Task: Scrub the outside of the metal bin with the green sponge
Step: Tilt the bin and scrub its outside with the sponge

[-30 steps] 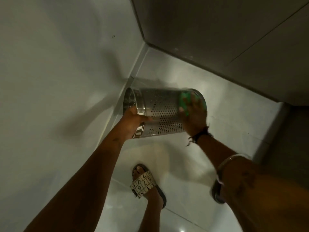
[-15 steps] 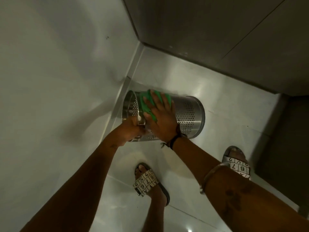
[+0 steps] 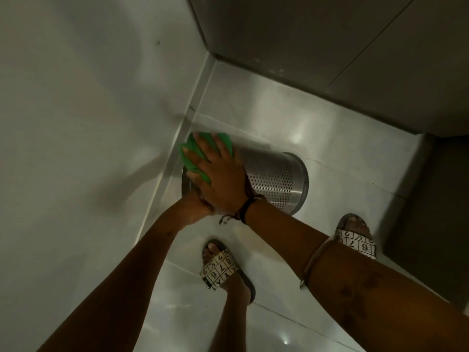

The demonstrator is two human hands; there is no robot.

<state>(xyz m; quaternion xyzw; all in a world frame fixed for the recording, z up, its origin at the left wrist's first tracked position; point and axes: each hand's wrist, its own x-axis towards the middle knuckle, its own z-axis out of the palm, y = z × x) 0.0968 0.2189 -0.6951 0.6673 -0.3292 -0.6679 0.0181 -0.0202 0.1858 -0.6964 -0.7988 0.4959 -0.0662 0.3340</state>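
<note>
A perforated metal bin (image 3: 274,182) is held on its side above the floor, its open end toward the left wall and its base to the right. My right hand (image 3: 220,176) lies flat on the bin's upper side near the open rim, pressing the green sponge (image 3: 196,154) against the metal. My left hand (image 3: 195,208) grips the bin's rim from below and is partly hidden under my right hand.
A white wall (image 3: 88,123) stands close on the left and a dark panel (image 3: 330,47) at the back. My two sandalled feet (image 3: 223,268) (image 3: 355,237) stand on the glossy white floor tiles (image 3: 279,118) under the bin.
My right hand slid the sponge from the bin's base end along its side to the open rim on the left. The left hand kept its grip.
</note>
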